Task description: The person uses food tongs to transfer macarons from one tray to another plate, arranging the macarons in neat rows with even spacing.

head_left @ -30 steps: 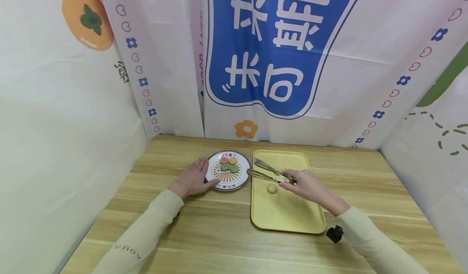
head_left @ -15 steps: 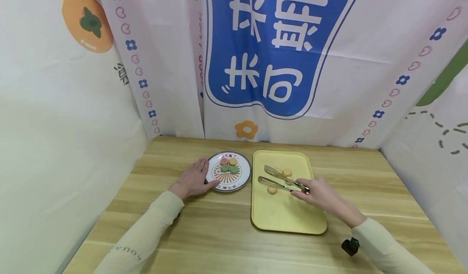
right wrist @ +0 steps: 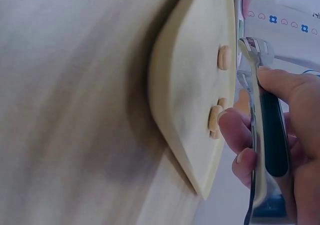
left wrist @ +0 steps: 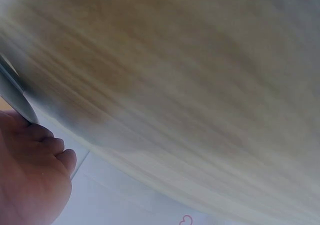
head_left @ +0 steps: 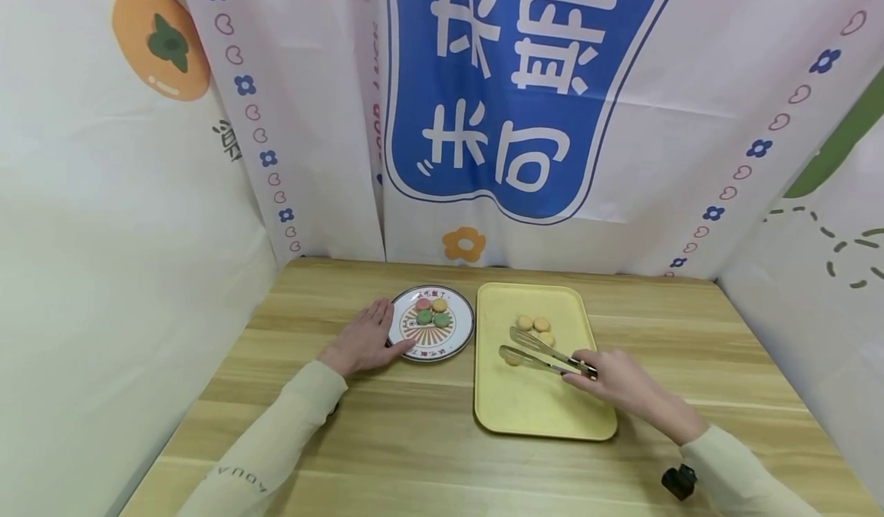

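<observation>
Steel tongs [right wrist: 274, 130] with dark green grips sat in the grasp of the right hand [head_left: 621, 383], their jaws spread above the yellow tray [head_left: 539, 409]. One tip overlapped a lone macaron [head_left: 512, 360] in the head view; contact could not be told. Farther back lay a cluster of pale yellow macarons [head_left: 542, 324]. The left hand [head_left: 362, 340], fingers straight, rested against the rim of the plate [head_left: 452, 340], which bore a pink macaron [head_left: 423, 304], a yellow macaron [head_left: 440, 304] and two green macarons [head_left: 424, 317]. A second earlier the tongs had reached to the plate's edge; the plate had kept its four. The blue banner [head_left: 476, 179] read 未来可期, the plate 吃饭了 in red, and the left sleeve [head_left: 283, 417] apparently "AQUA".
</observation>
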A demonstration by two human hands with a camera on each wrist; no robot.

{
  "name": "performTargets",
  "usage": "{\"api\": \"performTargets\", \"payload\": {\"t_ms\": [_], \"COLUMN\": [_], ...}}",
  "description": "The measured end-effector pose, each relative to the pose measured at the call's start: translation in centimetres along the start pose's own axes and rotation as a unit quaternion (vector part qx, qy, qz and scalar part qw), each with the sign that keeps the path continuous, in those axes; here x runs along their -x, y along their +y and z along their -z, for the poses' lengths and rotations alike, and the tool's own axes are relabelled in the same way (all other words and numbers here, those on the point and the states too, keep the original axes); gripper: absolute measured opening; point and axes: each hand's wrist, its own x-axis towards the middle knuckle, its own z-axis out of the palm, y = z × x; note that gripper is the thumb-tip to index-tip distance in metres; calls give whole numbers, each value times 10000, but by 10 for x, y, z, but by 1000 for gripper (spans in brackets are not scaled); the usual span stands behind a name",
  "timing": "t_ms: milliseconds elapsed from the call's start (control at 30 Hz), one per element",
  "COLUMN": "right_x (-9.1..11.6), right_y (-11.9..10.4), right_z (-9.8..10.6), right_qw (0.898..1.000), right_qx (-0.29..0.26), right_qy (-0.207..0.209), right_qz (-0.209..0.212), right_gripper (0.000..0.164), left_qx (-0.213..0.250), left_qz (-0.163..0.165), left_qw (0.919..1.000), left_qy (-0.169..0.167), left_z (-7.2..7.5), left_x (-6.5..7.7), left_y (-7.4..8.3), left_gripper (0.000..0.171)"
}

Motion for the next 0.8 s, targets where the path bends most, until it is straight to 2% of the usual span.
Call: {"api": "performTargets", "payload": {"t_ms": [367, 800], "right_x": [7, 7], "right_y": [0, -1], "right_z": [-6, -8], "right_qw": [9999, 9997], "right_qx": [3, 238], "right_qy": [150, 42], "right_qz": [44, 18], "right_gripper": [19, 24], "left_qx": [-7, 45], "left_qz": [8, 58], "left_qw": [10000, 10000], "left_qy": [-29, -52], "left_z": [3, 3], "left_x": [1, 3], "left_y": [1, 1], "left_gripper": [107, 106]}}
